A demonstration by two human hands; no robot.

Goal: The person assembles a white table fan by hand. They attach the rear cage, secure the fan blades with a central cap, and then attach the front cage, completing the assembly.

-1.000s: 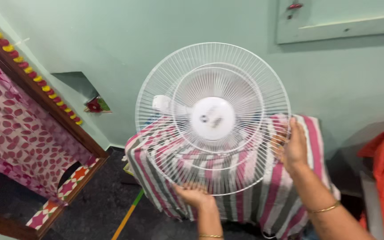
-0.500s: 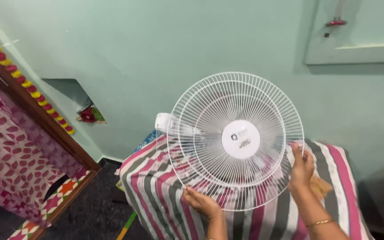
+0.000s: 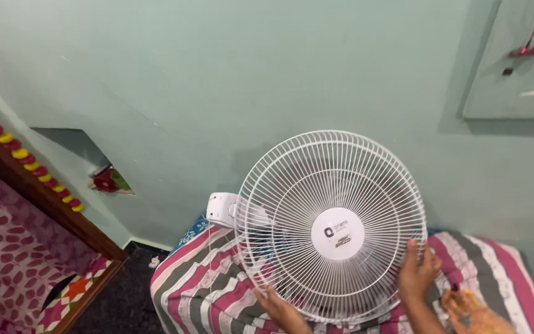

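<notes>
Pale green walls close off the corner behind a piece of furniture draped in a pink, grey and white striped cloth [image 3: 205,272]. Over that cloth, near its back edge, a white wire fan guard [image 3: 332,226] stands nearly upright, with its round white hub cap [image 3: 337,233] facing the camera and the white motor housing [image 3: 222,209] sticking out behind its left side.

Both hands are on the guard's lower rim. The left hand [image 3: 284,311] is under the bottom left arc, fingers curled up onto the wires. The right hand [image 3: 419,272] presses the lower right arc, fingers spread and hooked over the outer ring.

Judging by the grip, the guard is being seated or turned against the fan body. The next move seems to call for keeping the rim square to the housing while both hands work around it evenly.

At left, a wooden door frame [image 3: 50,204] carries a red and yellow garland [image 3: 26,162]; an orange cloth [image 3: 474,312] lies near the right front edge.
</notes>
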